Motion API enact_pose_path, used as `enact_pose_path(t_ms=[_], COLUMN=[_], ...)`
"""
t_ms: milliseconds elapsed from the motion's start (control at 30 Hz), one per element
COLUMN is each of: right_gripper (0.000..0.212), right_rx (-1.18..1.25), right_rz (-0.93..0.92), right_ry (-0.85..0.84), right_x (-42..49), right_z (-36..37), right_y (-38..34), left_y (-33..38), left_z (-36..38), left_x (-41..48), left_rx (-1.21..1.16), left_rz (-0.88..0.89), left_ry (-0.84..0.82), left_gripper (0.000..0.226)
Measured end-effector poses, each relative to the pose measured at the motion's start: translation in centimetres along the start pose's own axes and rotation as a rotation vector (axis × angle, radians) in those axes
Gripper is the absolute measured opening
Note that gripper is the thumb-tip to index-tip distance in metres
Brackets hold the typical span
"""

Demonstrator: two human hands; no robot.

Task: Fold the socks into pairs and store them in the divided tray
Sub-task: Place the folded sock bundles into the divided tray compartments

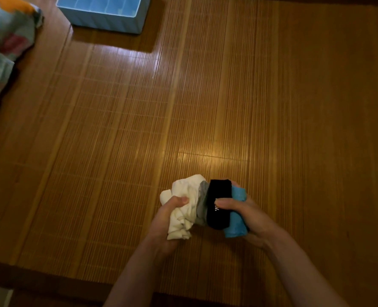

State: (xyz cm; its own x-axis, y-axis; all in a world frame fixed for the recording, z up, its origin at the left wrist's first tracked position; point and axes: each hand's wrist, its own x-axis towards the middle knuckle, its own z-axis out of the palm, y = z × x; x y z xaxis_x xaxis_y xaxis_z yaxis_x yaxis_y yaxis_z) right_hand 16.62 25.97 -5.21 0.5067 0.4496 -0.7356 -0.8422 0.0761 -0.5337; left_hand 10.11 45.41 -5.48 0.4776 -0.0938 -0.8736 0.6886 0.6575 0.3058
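Both hands hold a bundle of socks just above the bamboo mat [205, 107], near its front edge. My left hand [168, 216] is shut on crumpled white socks [183, 196]. A grey sock [202, 196] shows between the white ones and a black sock [219, 202] with small white lettering. My right hand [247, 216] is shut on the black sock and a light blue sock [235, 224] behind it. The light blue divided tray [108, 21] stands at the far left of the mat, partly cut off by the top edge of the view.
A patterned pillow or quilt [4, 41] lies at the far left edge. The mat's front edge runs just under my forearms, with darker floor below it.
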Motion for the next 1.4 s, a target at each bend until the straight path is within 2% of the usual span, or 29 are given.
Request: enact_pose_path(t_ms=[67,133,233,300,433,500,567,700,800,967,1133,1267,1400], right_gripper=[0.076,0.066,0.058,0.059,0.060,0.059,0.064,0.077,0.071,0.063,0.071,0.067,0.067], right_rx=[0.077,0.200,0.330,0.329,0.309,0.304,0.307,0.261,0.200,0.145,0.137,0.211,0.285], right_rz=[-0.032,-0.047,-0.079,-0.101,-0.185,-0.226,-0.256,-0.338,-0.427,-0.559,-0.694,-0.759,-0.799], right_ry=[0.020,0.069,0.141,0.189,0.301,0.358,0.407,0.505,0.581,0.692,0.760,0.843,0.940], right_x=[-1.0,-2.3,-4.9,-6.8,-10.1,-11.9,-13.8,-18.9,-23.5,-32.3,-39.5,-44.1,-49.3], right_z=[-0.6,-1.5,-3.3,-4.3,-5.3,-5.2,-4.8,-3.7,-2.5,0.6,2.6,2.2,0.1], right_y=[-0.1,-0.1,-0.6,-1.1,-2.5,-3.5,-4.5,-6.6,-7.9,-9.5,-10.3,-9.3,-6.9], left_y=[0.3,0.5,0.8,0.8,0.7,0.8,1.1,2.4,3.8,6.4,7.8,5.9,1.6], left_z=[0.5,1.1,2.4,3.6,6.0,7.3,8.7,11.5,13.7,17.8,22.1,25.5,28.9], left_x=[-0.5,-1.3,-3.0,-4.3,-6.4,-7.3,-8.5,-11.5,-14.3,-21.8,-28.0,-30.9,-32.0], left_rx=[-0.069,-0.113,-0.054,-0.010,0.027,0.066,0.097,0.163,0.267,0.444,0.630,0.718,0.801], left_rz=[0.046,0.084,0.118,0.127,0.141,0.134,0.141,0.183,0.230,0.330,0.407,0.402,0.355], left_ry=[-0.023,-0.034,-0.008,0.014,0.015,0.012,-0.006,-0.075,-0.153,-0.242,-0.379,-0.468,-0.530], left_gripper=[0.035,0.042,0.051,0.048,0.022,0.024,0.036,0.057,0.065,0.060,0.062,0.045,0.047])
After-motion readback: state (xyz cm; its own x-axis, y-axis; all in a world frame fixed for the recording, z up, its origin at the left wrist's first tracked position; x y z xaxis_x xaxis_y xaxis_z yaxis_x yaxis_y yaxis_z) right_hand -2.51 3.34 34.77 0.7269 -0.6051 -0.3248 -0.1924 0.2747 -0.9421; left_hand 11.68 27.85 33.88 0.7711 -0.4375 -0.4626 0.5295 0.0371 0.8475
